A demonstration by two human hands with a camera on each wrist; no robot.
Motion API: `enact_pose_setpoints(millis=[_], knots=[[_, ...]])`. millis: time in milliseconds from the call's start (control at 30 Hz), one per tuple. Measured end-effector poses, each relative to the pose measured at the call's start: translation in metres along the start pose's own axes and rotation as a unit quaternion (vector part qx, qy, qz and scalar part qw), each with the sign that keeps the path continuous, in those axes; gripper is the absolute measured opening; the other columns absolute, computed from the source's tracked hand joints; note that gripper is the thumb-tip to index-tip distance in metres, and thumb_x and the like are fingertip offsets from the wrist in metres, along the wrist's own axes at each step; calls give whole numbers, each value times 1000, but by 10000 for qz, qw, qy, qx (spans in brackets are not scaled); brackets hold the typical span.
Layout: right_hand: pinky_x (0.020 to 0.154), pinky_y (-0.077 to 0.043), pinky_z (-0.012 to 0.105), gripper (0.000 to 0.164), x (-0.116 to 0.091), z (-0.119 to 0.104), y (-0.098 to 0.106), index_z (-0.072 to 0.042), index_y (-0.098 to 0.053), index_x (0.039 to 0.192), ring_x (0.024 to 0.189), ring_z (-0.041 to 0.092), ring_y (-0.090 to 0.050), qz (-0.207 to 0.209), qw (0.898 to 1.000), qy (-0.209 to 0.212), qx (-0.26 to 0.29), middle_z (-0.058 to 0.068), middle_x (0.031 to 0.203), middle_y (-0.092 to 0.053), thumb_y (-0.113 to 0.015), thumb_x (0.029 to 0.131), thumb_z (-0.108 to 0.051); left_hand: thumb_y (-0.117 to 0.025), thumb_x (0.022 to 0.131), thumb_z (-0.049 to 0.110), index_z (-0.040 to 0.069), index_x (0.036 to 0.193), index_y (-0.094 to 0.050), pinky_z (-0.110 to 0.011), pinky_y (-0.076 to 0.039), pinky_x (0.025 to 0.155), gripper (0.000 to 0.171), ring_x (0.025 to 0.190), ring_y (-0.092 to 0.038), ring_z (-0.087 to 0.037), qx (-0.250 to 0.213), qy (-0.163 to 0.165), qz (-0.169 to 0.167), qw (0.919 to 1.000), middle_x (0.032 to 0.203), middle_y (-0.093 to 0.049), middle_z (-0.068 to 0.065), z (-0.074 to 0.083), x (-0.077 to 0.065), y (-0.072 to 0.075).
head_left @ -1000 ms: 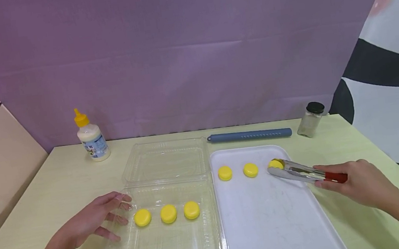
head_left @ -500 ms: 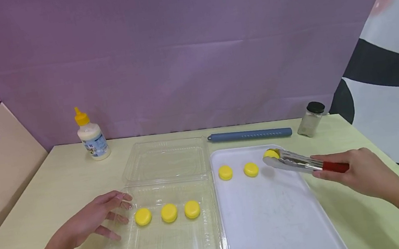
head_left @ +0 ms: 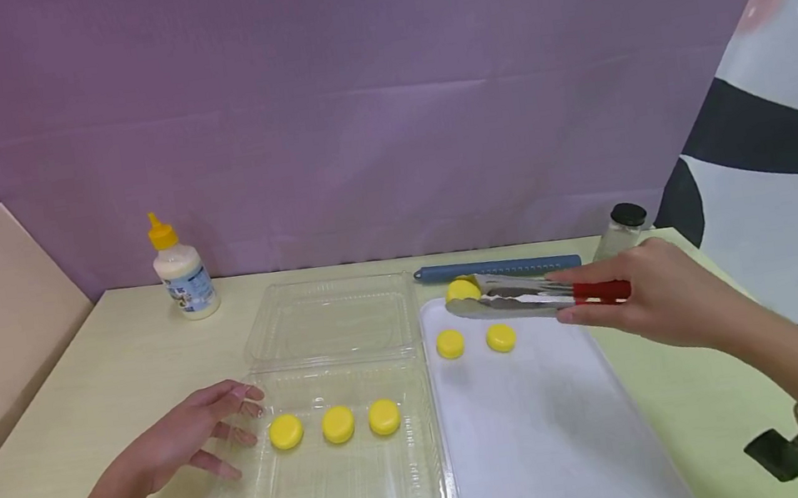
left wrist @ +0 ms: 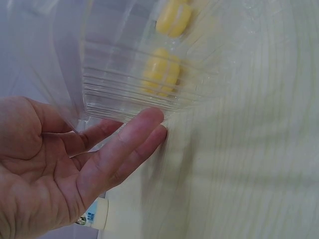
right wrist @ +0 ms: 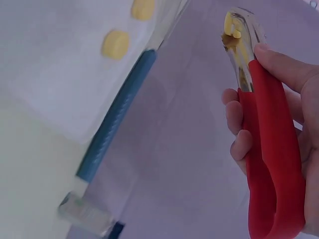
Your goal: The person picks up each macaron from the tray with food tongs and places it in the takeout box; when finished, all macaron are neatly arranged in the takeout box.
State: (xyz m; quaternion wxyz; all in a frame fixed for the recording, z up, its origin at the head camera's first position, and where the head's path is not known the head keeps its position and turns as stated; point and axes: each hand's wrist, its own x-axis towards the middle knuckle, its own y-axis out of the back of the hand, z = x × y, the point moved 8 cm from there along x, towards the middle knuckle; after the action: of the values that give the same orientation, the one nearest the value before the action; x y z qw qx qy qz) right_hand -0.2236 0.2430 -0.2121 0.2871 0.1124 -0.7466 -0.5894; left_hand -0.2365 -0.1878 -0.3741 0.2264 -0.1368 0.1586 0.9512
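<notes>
Yellow cookie (head_left: 461,289), in tongs (head_left: 517,282), lies at nine o'clock from the nearer right hand (head_left: 659,299), curled round the handles (head_left: 595,289); left hand (head_left: 192,434), loosely spread, holds nothing beside the box (head_left: 325,490).

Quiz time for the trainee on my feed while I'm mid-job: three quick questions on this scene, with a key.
1. Compare: which bears more yellow rounds, the clear container or the white tray?
2. True or false: the bottle with the yellow cap is lying on its side.
3. Fill in: the tongs in the right grip hold one ____.

Key
1. The clear container: three, against two on the white tray.
2. False; the yellow-capped bottle stands upright.
3. Yellow round, between the tips.
</notes>
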Motion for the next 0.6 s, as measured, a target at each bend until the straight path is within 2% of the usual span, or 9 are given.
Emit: enact_pose_setpoints(millis=[300,600], knots=[[45,-35,22,42,42,-59,-9,-13,-76,121,52,-1,-42,-629,9952,648,388,-21,62,-57,-82,87,-35,-39,111,27,-4,142,-44,-48,-62,72,44,110,-63,-31,-24,-29,11,10000,142,-49,-26,1,-1,-2],[55,-42,26,37,68,-111,-33,-18,-76,123,54,2,-43,-1168,9862,1090,428,-17,63,-55,-79,90,-36,-38,111,24,-4,141,-44,-49,-62,72,42,108,-64,-30,-73,-9,19,10000,141,-50,-26,0,0,-1]])
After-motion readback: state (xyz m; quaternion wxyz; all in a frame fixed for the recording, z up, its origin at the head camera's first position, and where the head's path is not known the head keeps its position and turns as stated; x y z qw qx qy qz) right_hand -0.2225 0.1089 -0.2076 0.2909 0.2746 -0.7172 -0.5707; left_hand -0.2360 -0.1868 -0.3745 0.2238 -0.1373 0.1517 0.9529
